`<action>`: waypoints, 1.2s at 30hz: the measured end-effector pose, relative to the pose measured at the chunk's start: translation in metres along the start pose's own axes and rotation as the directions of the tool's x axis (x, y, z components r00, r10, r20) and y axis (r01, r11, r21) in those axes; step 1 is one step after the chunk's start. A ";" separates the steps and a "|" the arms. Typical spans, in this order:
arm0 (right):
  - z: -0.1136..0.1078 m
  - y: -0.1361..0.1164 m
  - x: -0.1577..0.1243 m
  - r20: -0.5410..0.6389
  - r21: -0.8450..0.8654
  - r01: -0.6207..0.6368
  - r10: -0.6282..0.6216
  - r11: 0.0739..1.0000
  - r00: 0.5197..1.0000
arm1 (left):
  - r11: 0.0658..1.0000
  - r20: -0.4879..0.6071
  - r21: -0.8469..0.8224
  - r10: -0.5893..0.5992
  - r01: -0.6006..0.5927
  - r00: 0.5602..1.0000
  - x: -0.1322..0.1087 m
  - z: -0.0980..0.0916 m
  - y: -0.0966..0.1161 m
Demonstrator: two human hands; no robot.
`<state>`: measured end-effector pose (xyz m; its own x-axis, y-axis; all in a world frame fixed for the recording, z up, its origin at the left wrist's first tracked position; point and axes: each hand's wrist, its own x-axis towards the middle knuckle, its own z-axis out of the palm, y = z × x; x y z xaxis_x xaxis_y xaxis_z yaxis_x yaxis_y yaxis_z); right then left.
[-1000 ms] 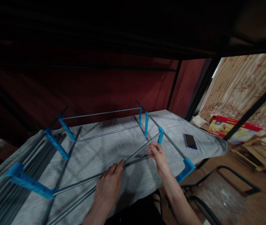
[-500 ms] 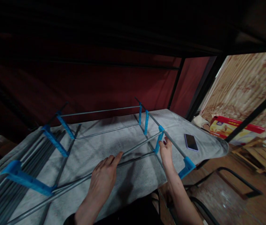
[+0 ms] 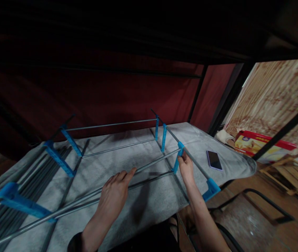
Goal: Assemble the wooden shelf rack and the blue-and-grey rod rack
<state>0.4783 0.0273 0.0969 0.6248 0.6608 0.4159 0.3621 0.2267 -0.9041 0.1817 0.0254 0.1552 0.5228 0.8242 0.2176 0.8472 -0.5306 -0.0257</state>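
My left hand (image 3: pixel 115 189) is closed over a long grey metal tube (image 3: pixel 154 162) that runs slantwise across the front of a rack frame. The tube's right end meets a blue plastic connector (image 3: pixel 181 148); its left end passes over the near-left blue connector (image 3: pixel 24 201). Fingers of my right hand (image 3: pixel 186 167) are wrapped round the upright of that right-hand connector, just below the joint. A second tube (image 3: pixel 149 180) lies lower, between the left and right sides. Another blue connector (image 3: pixel 211 189) sits at the frame's near-right corner.
Several loose grey tubes (image 3: pixel 30 189) lie along the left of the grey cloth (image 3: pixel 143 210). To the right are a phone (image 3: pixel 214 160), a black-framed chair (image 3: pixel 249 213), a wooden rack (image 3: pixel 293 175) and a red-and-yellow box (image 3: pixel 262 143). Black bed-like bars (image 3: pixel 198 92) stand around.
The slanting tube's left end has risen and shifted over the near-left connector. The frame's left side has moved slightly left. My right-hand fingers have closed more around the connector.
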 end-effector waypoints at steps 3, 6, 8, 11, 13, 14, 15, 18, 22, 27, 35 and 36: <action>0.000 -0.001 -0.001 -0.009 -0.013 -0.005 0.005 1.000 1.000 | 1.000 0.008 -0.016 0.001 -0.001 1.000 0.003 0.000 -0.002; 0.000 -0.001 -0.001 -0.023 -0.031 -0.036 0.036 0.999 0.999 | 1.000 0.012 -0.013 0.009 -0.008 1.000 0.005 0.000 -0.004; 0.000 -0.001 -0.001 -0.028 -0.040 -0.059 0.058 0.997 0.998 | 1.000 -0.004 -0.009 0.020 -0.020 1.000 0.007 -0.002 -0.006; 0.000 0.000 -0.003 -0.038 -0.049 -0.071 0.069 0.996 0.997 | 0.999 -0.032 -0.009 0.038 -0.039 0.999 0.010 -0.004 -0.010; 0.000 0.000 -0.004 -0.041 -0.048 -0.063 0.061 0.997 0.997 | 0.999 -0.041 -0.013 0.051 -0.051 0.998 0.012 -0.006 -0.012; 0.000 0.001 -0.004 -0.041 -0.043 -0.056 0.054 0.997 0.998 | 0.998 -0.041 -0.017 0.054 -0.055 0.998 0.013 -0.007 -0.013; 0.000 0.002 -0.004 -0.039 -0.037 -0.049 0.047 0.998 0.998 | 0.998 -0.039 -0.021 0.056 -0.057 0.998 0.015 -0.008 -0.013; 0.000 0.005 -0.004 -0.033 -0.026 -0.038 0.037 0.999 0.999 | 0.998 -0.039 -0.028 0.061 -0.062 0.997 0.017 -0.009 -0.015; 0.000 0.010 -0.002 -0.027 -0.055 -0.043 0.042 0.998 0.999 | 0.995 -0.080 -0.023 0.092 -0.094 0.993 0.018 -0.007 -0.019; 0.001 0.009 -0.003 -0.036 -0.049 -0.043 0.041 0.998 0.998 | 0.993 -0.072 -0.040 0.105 -0.108 0.992 0.020 -0.005 -0.021; 0.000 0.000 -0.006 -0.039 -0.047 -0.040 0.038 0.998 0.999 | 0.993 -0.077 -0.036 0.113 -0.116 0.991 0.020 0.003 -0.023; 0.000 -0.001 -0.006 -0.037 -0.048 -0.040 0.038 0.998 0.999 | 0.992 -0.079 -0.039 0.116 -0.119 0.990 0.020 0.004 -0.024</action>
<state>0.4742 0.0236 0.0949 0.6633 0.6422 0.3842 0.3693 0.1656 -0.9145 0.1723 0.0548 0.1563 0.6082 0.7392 0.2892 0.7747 -0.6322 -0.0131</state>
